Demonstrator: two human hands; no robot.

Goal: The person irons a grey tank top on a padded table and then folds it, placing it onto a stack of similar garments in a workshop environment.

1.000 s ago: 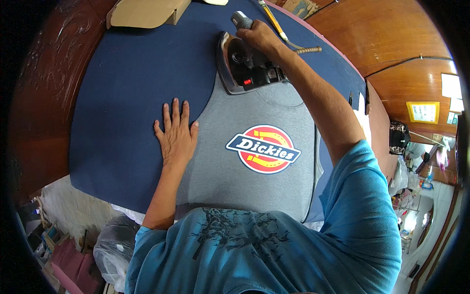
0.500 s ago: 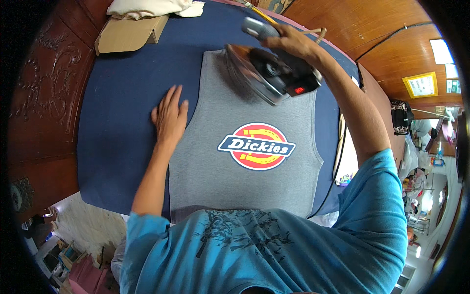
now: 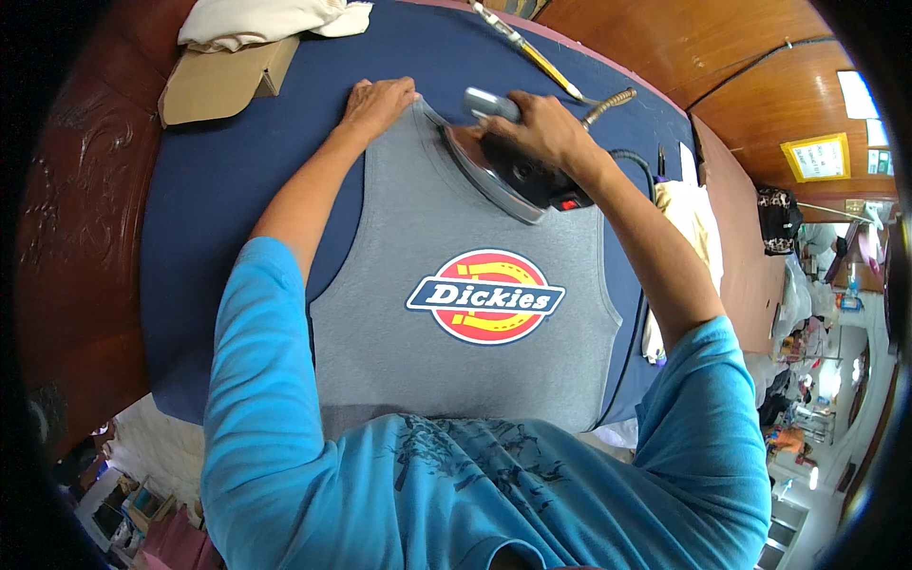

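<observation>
A grey sleeveless shirt (image 3: 389, 223) lies flat on a navy-covered pressing table (image 3: 223, 228), a round red, yellow and blue print on its middle. At the far left shoulder corner, my left hand (image 3: 377, 109) is closed on the shirt's edge; the fingertips are partly hidden. My right hand (image 3: 546, 128) is wrapped round the handle of a clothes iron (image 3: 503, 179). Its soleplate rests on the upper part of the shirt near the neckline, tip pointing to the far left. A red light shows at the iron's heel.
A cardboard box (image 3: 214, 90) with cream cloth (image 3: 261, 21) on top stands at the far left. A yellow-and-white stick-like tool (image 3: 532, 57) lies along the far edge. Cream fabric (image 3: 698, 223) and a dark cord (image 3: 627, 366) lie at the right. Carved wood (image 3: 90, 218) borders the left side.
My left hand has moved from beside the shirt's left armhole up to its shoulder corner and closed there. The iron has come slightly nearer and now sits flat on the cloth.
</observation>
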